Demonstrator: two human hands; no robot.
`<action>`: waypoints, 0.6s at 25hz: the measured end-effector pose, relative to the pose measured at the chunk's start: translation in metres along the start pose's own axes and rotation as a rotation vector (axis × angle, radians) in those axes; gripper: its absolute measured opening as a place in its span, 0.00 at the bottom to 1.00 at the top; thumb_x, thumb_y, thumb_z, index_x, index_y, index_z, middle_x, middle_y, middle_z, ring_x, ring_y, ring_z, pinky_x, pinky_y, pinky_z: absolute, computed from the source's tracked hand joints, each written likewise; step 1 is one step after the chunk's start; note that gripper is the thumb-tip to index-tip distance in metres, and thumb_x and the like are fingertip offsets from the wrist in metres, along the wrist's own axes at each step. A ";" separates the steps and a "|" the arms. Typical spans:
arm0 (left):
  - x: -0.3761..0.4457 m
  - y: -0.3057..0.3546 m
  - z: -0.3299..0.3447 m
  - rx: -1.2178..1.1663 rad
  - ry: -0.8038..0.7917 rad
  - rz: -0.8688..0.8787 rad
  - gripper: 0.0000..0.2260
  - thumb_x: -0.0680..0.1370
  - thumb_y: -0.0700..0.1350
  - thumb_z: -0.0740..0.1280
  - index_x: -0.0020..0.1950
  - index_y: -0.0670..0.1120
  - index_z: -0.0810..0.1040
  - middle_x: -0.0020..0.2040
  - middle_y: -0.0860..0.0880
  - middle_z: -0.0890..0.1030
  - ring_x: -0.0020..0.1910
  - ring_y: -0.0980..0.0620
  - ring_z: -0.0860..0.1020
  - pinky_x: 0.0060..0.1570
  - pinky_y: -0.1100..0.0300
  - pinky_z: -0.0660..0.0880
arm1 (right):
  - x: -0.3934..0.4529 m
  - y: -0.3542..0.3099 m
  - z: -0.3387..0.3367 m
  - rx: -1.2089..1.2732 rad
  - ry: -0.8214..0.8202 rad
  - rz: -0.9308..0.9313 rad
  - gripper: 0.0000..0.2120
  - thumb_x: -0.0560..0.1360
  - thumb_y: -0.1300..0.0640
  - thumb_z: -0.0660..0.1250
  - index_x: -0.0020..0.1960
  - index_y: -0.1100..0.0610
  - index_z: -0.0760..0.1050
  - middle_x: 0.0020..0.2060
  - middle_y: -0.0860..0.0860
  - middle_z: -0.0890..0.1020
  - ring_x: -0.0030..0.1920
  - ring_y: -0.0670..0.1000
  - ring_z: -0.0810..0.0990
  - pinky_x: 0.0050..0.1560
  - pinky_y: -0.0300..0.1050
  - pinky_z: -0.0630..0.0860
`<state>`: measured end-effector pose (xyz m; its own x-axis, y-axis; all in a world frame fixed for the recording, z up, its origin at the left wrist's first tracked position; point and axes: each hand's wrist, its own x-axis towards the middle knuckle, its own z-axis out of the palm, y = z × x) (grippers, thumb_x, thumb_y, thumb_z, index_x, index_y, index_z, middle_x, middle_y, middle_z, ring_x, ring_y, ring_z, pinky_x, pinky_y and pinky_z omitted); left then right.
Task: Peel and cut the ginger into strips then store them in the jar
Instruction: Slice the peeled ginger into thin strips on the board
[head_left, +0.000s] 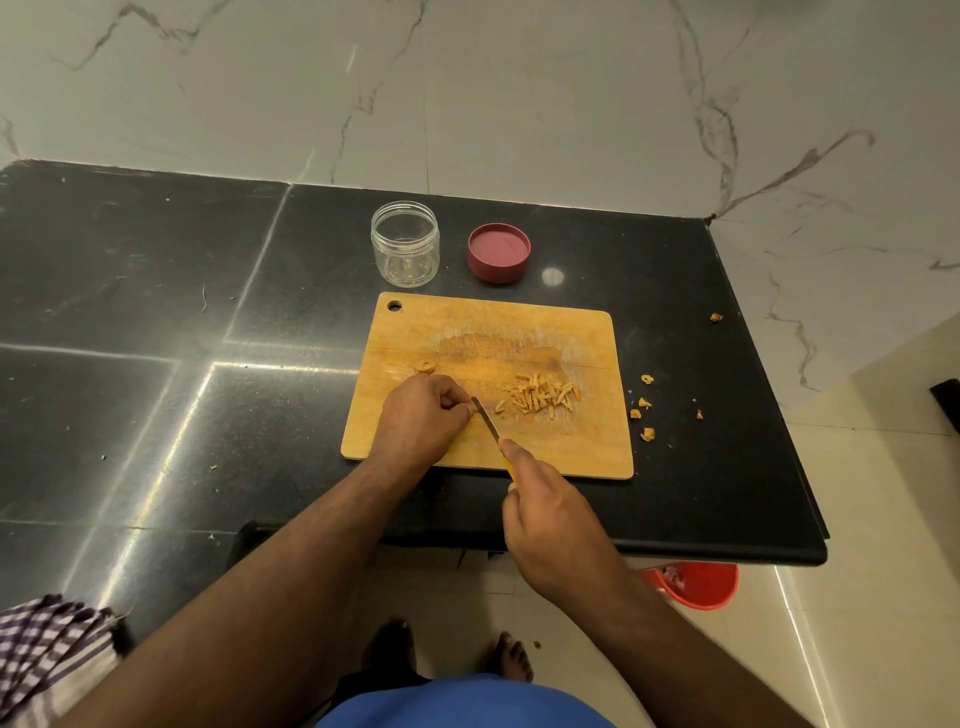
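A rectangular wooden board (483, 332), worn pale in the middle and pierced by a round hole at one far corner, is lying flat on the glossy black stone desk (156, 312). A loose heap of thin, tan ginger strips (543, 395) is sitting on the board's right half. A rounded ginger lump (426, 366) is resting on the board's left half, just beyond the left hand.

The left hand (423, 410) is curling its fingers down onto the board, pinching a small piece of ginger against the wood; the piece itself is mostly hidden under the fingertips. The right hand (545, 514) is wrapping round the yellow handle of a knife (485, 415), its forefinger stretching along the spine; the narrow metal blade is angling up to the left fingertips.

Beyond the board's far edge, a clear plastic jar (405, 244) is standing upright and open, and a round maroon lid (498, 253) is lying just right of it, hollow side up. Crumpled peel scraps (644, 402) are dotting the desk off the board's right edge.
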<state>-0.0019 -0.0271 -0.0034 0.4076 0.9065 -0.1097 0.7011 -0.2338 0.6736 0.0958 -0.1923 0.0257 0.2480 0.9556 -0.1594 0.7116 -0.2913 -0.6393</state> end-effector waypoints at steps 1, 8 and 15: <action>0.000 0.000 0.000 0.001 0.002 0.000 0.03 0.77 0.46 0.71 0.47 0.50 0.85 0.42 0.56 0.82 0.39 0.60 0.75 0.33 0.67 0.65 | 0.003 0.000 0.001 -0.014 -0.006 0.005 0.25 0.83 0.56 0.54 0.79 0.47 0.54 0.62 0.50 0.74 0.55 0.50 0.76 0.56 0.50 0.76; -0.001 0.003 -0.001 0.008 0.011 0.015 0.01 0.75 0.45 0.71 0.44 0.50 0.83 0.38 0.56 0.79 0.37 0.59 0.74 0.32 0.66 0.63 | -0.007 0.004 0.007 -0.049 -0.003 0.009 0.26 0.83 0.56 0.54 0.79 0.47 0.54 0.58 0.49 0.75 0.50 0.48 0.76 0.50 0.46 0.76; 0.000 -0.001 -0.003 0.031 -0.025 0.033 0.03 0.77 0.45 0.71 0.48 0.49 0.84 0.44 0.55 0.82 0.40 0.58 0.75 0.34 0.67 0.66 | -0.017 0.008 -0.003 0.030 0.056 0.004 0.25 0.83 0.57 0.54 0.79 0.48 0.56 0.63 0.47 0.74 0.56 0.45 0.75 0.56 0.43 0.76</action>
<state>-0.0043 -0.0252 -0.0016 0.4452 0.8891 -0.1060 0.7047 -0.2749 0.6540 0.0989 -0.2109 0.0257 0.2878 0.9501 -0.1206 0.6904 -0.2931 -0.6614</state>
